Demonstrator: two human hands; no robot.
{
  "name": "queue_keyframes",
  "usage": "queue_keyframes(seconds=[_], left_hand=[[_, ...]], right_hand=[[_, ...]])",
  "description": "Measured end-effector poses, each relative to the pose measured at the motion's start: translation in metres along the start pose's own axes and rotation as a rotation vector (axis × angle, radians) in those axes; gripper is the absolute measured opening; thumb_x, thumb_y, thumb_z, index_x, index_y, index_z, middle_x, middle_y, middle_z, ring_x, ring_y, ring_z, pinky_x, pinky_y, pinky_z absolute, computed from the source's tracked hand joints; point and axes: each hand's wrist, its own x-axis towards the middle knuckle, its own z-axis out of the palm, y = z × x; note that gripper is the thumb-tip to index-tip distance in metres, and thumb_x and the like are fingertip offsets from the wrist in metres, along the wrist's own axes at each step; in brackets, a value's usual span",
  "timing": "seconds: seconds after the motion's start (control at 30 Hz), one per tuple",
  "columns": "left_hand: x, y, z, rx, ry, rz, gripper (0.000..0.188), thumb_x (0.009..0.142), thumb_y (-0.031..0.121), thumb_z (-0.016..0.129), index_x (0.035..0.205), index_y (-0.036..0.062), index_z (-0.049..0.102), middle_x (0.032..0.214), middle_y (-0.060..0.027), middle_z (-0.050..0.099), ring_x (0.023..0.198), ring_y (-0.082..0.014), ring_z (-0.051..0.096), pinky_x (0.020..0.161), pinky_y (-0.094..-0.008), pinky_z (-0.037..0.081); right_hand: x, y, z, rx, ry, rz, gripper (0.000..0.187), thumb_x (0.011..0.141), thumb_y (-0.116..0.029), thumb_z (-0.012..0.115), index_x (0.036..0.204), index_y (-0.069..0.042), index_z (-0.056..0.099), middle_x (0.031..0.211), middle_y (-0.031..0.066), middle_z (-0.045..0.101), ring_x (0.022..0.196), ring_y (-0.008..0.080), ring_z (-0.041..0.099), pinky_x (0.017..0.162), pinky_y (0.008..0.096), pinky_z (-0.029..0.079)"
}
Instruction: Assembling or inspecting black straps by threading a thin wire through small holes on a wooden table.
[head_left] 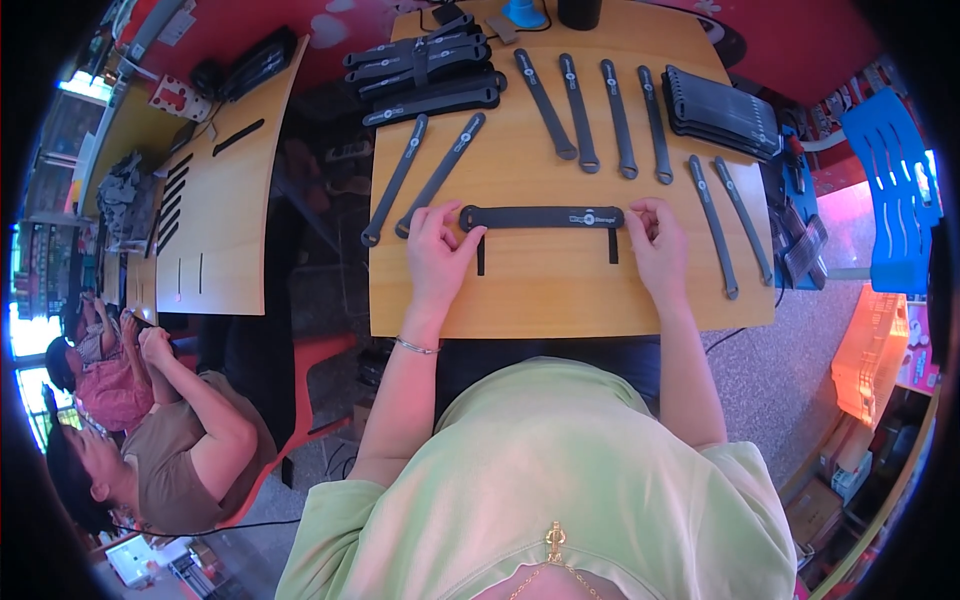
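Note:
A dark grey strap with a rounded loop end and a pale printed mark lies crosswise before me on the wooden table. At its left end my left hand is closed, thumb and fingertips at the loop. My right hand pinches at the opposite end, its fingers curled. Below the strap, two short black strips stand out against the wood: the left strip beside my left thumb, the right strip near my right hand. Two similar straps, an outer strap and an inner strap, slant beyond my left hand.
Several straps lie spread at the table's far side, with two more straps at right. Bundled straps and a flat stack sit at the back. Left is another table with a seated person.

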Motion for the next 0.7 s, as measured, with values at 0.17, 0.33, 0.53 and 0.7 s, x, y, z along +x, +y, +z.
queue_keyframes(seconds=[0.17,0.33,0.53,0.7], left_hand=[[0.003,-0.009,0.003,0.033,-0.048,0.054,0.027,0.068,0.006,0.077,0.093,0.0022,0.065,0.083,-0.0048,0.049,0.052,-0.0107,0.042,0.051,-0.0244,0.037],[0.002,-0.008,0.004,0.046,-0.036,0.078,0.028,0.069,0.005,0.076,0.095,0.0019,0.065,0.086,-0.0047,0.049,0.051,-0.0088,0.042,0.049,-0.0226,0.036],[0.001,-0.007,0.002,-0.073,-0.034,0.008,0.028,0.075,0.002,0.072,0.101,0.002,0.062,0.091,-0.0038,0.05,0.053,-0.0039,0.044,0.046,-0.0161,0.035],[-0.002,-0.002,-0.002,-0.141,-0.024,-0.019,0.024,0.078,0.001,0.069,0.1,0.0019,0.061,0.091,-0.0035,0.051,0.055,-0.0035,0.045,0.047,-0.0154,0.036]], right_hand=[[0.002,-0.001,-0.003,-0.056,-0.003,-0.011,0.011,0.083,-0.004,0.063,0.092,-0.003,0.058,0.063,0.0,0.051,0.057,0.0073,0.046,0.052,0.022,0.038],[-0.001,-0.011,-0.019,-0.105,0.069,-0.216,0.013,0.082,-0.006,0.064,0.094,-0.004,0.059,0.076,0.0054,0.058,0.057,0.0115,0.052,0.052,0.0249,0.042],[0.027,0.003,-0.076,-0.503,0.212,-0.137,0.022,0.08,-0.007,0.065,0.1,-0.006,0.057,0.093,0.0107,0.059,0.064,0.0218,0.058,0.06,0.0333,0.046],[0.031,0.027,-0.092,-0.648,0.191,-0.115,0.032,0.079,-0.01,0.067,0.107,-0.007,0.054,0.086,0.0117,0.061,0.069,0.0268,0.06,0.064,0.0376,0.046]])
